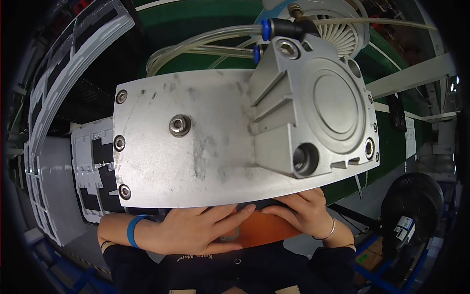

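A thick silver metal plate (210, 142) with a square cylinder block (323, 103) bolted on its right spans the view above my hands. Under its near edge, a dark part (262, 204) shows as a narrow strip over an orange surface (269, 228). My left hand (196, 228) has its fingers stretched out and spread. Its index fingertip meets the dark part, the thumb lies on the orange surface, and other fingertips go out of sight beneath the plate. From the right, my right hand (306, 213) curls thumb and fingers about the dark part, partly hidden by the plate.
Clear air hoses (210, 36) run from blue-ringed fittings to the far left. White plastic frames (90, 171) stand at the left. A round white fan (342, 29) sits behind the block on the green surface. A black round device (411, 206) is at the right.
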Demonstrator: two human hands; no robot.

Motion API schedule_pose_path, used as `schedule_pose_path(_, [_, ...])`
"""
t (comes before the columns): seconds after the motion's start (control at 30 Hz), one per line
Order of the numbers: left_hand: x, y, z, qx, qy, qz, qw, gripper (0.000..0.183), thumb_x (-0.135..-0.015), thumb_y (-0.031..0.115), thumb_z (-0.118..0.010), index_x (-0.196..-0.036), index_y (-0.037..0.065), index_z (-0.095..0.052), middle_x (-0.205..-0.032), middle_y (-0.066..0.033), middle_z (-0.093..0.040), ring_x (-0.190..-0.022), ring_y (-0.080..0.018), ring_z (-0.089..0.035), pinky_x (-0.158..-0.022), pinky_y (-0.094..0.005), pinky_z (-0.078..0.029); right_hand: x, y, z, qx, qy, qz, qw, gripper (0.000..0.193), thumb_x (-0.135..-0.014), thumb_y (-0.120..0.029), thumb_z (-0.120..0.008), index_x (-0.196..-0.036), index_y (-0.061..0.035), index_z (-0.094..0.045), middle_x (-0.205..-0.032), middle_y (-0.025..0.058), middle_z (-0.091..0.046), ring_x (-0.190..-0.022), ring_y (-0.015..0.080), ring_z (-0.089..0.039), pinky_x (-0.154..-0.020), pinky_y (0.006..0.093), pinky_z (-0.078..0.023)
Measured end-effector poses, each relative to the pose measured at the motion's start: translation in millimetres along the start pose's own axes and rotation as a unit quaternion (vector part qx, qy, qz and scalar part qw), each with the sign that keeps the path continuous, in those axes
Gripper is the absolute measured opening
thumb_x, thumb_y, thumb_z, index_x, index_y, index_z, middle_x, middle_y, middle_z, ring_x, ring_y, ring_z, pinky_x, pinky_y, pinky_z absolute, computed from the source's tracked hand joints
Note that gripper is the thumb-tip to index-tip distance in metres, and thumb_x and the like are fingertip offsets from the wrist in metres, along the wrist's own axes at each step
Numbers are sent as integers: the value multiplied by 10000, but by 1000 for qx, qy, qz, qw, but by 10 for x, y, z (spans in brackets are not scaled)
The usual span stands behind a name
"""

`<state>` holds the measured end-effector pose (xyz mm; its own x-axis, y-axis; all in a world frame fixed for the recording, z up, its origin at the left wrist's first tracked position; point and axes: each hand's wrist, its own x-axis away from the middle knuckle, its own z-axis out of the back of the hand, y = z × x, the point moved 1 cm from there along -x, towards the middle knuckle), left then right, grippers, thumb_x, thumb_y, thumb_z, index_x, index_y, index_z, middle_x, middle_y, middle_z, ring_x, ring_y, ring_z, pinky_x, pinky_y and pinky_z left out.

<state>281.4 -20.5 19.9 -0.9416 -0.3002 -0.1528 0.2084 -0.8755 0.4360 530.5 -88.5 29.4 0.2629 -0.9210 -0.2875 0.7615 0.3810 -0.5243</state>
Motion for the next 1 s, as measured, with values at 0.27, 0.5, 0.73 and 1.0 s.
schedule_pose_path(0.27, [8,1,-12,-11,-9,6,1000,705,-824,694,-609,-1329,205,-639,-1406,-122,-534,-1274,-365,-439,-1036,-502,-324,-63,-23,27,8,7,1,1000,413,-634,-266,-891,-948,-39,-747,-983,89,-716,-880,250,-687,-758,330,-540])
schedule_pose_path(0.5, [11,20,-4,-27,-6,7,1000,710,-821,695,-608,-1325,197,-641,-1421,-128,-526,-1278,-368,-428,-1027,-517,-321,-55,-23,13,12,12,1,1000,417,-631,-272,-887,-956,-50,-748,-975,82,-715,-876,247,-681,-755,331,-531])
schedule_pose_path(0.73, [-5,26,-2,-1,5,20,1000,665,-838,658,-615,-1298,178,-649,-1431,-128,-518,-1260,-346,-452,-1028,-508,-335,16,-8,-19,0,-5,-9,1000,367,-699,-249,-842,-1007,-96,-714,-1086,50,-653,-958,248,-588,-860,354,-466])
schedule_pose_path(1.0, [-31,25,25,-15,28,1,999,641,-849,622,-630,-1302,167,-640,-1452,-131,-497,-1291,-363,-443,-1104,-543,-288,-88,-17,67,-42,-50,-17,998,288,-763,-189,-802,-994,-111,-647,-1205,59,-577,-1056,273,-534,-930,379,-420])
